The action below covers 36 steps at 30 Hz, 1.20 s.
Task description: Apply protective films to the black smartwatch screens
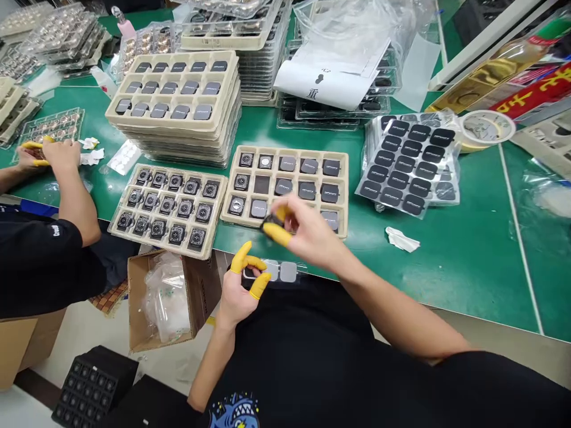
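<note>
In my right hand [312, 235] is a dark watch case [269, 227], pinched between fingers in yellow finger cots over the front edge of a beige tray [285, 232]. That tray holds watch cases, some showing round sensor backs and others covered with grey square films. One pocket in its middle row has no watch in it. My left hand [236, 291], also in yellow finger cots, is held below the tray with thumb and fingers apart. Just beyond its fingertips lies a clear strip with grey square pieces [288, 271], partly hidden by the hand.
Left of it lies another tray of watch cases [167, 205]; behind it rises a stack of trays [173, 125]. On the right are sheets of dark square stickers [404, 166], a tape roll [488, 128] and crumpled paper [401, 239]. A co-worker's hands [62, 154] work at the left.
</note>
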Each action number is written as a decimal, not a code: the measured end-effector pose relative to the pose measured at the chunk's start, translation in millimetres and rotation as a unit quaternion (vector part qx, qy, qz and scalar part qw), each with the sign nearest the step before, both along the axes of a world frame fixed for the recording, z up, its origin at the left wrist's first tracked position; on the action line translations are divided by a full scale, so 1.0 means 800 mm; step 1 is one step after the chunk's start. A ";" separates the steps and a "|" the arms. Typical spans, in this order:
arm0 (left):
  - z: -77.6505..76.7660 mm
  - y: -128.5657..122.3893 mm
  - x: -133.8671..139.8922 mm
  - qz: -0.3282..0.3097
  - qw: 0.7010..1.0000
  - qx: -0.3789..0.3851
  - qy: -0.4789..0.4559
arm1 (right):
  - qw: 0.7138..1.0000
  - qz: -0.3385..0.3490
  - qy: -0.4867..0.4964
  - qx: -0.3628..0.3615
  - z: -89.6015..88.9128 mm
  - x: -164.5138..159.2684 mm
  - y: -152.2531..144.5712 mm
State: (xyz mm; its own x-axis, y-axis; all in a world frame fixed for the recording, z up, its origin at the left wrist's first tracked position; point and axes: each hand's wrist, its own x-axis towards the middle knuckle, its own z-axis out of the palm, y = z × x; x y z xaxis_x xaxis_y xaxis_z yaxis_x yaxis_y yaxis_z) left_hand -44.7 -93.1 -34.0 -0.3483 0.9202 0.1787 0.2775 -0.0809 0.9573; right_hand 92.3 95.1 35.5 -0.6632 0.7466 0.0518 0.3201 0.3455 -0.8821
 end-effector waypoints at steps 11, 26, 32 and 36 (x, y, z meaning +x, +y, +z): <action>0.023 -0.002 0.008 -0.088 0.991 -0.087 0.047 | 0.994 0.030 0.099 -0.040 -0.020 0.036 -0.081; -0.004 0.003 -0.004 -0.123 0.990 -0.068 -0.029 | 0.989 0.039 0.085 -0.111 -0.021 0.051 -0.068; -0.008 0.011 0.000 -0.095 0.991 -0.072 -0.055 | 0.995 0.060 0.081 -0.023 -0.007 0.069 -0.064; -0.006 0.008 -0.010 -0.043 0.990 -0.102 -0.084 | 0.996 -0.009 0.076 -0.034 0.006 0.123 -0.035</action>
State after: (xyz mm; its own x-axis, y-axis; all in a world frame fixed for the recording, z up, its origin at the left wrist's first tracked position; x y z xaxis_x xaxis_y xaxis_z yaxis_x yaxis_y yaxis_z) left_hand -52.9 -86.9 -38.6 -0.2767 0.9585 -0.0685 0.1143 0.1036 0.9880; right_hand 190.9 66.9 39.9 -0.6381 0.7635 0.0992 0.1868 0.2786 -0.9421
